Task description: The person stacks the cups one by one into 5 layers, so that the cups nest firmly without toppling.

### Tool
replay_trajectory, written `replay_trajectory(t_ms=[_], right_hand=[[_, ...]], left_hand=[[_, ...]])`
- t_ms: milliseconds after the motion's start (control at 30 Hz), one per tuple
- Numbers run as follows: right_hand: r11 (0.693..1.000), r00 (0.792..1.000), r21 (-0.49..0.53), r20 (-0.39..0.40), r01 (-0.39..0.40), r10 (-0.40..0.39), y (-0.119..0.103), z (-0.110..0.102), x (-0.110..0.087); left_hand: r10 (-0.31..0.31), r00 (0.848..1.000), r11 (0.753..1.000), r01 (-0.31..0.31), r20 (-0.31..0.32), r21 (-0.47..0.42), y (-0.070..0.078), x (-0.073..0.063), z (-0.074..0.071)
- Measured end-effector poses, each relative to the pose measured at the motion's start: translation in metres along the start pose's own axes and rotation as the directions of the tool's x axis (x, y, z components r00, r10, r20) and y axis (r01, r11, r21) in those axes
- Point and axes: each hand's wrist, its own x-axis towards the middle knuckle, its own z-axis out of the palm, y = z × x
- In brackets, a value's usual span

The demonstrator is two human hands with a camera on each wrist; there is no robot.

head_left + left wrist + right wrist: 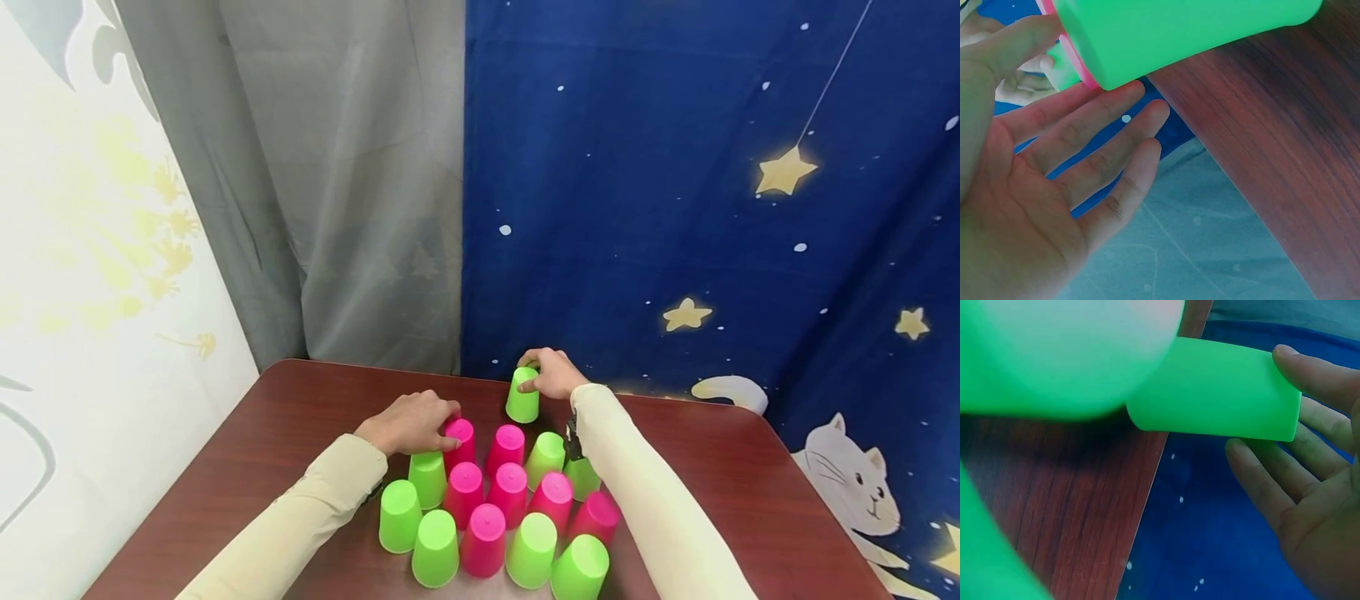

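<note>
Your left hand (pixel 412 422) pinches a pink cup (pixel 465 435), your right hand (pixel 557 375) a green cup (pixel 522 405)
High holds likely clear neighbouring cups (pixel 511 497)

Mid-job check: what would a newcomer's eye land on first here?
The bright pink cups and green cups, upside down in rows on the table. Near its far edge, the right hand holds a single green cup. Behind hangs a blue curtain with yellow stars.
</note>
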Motion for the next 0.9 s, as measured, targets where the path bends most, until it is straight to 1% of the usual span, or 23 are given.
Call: replay_trajectory(t_ms=[67,233,400,600,733,900], right_hand=[[1.0,1.0,-0.02,-0.001,-0.007,0.007,-0.002,0.002,0.004],[0.999,1.0,-0.034,-0.011,-0.016,0.016,-0.005,0.008,0.011],[0.999,0.999,-0.026,-0.025,-0.047,0.047,-0.005,0.014,0.015],[0.996,0.996,-0.022,-0.032,-0.082,0.081,-0.004,0.02,0.02],[0.996,0.996,-0.026,-0.033,-0.083,0.083,-0.005,0.021,0.023],[0.995,0.997,-0.064,-0.03,-0.075,0.074,-0.006,0.023,0.027]], left_hand=[[-0.005,1.0,1.0,0.005,-0.006,0.013,0.001,0.001,0.0],[-0.004,1.0,0.999,0.005,-0.009,0.036,0.002,0.002,0.0],[-0.003,1.0,0.999,0.003,0.003,0.052,0.003,0.002,0.002],[0.014,1.0,0.997,-0.014,-0.005,0.071,0.005,0.0,0.001],[0.016,1.0,0.997,-0.015,-0.01,0.077,0.005,0.0,0.0],[0.016,1.0,0.997,-0.016,-0.007,0.071,0.006,-0.001,-0.001]])
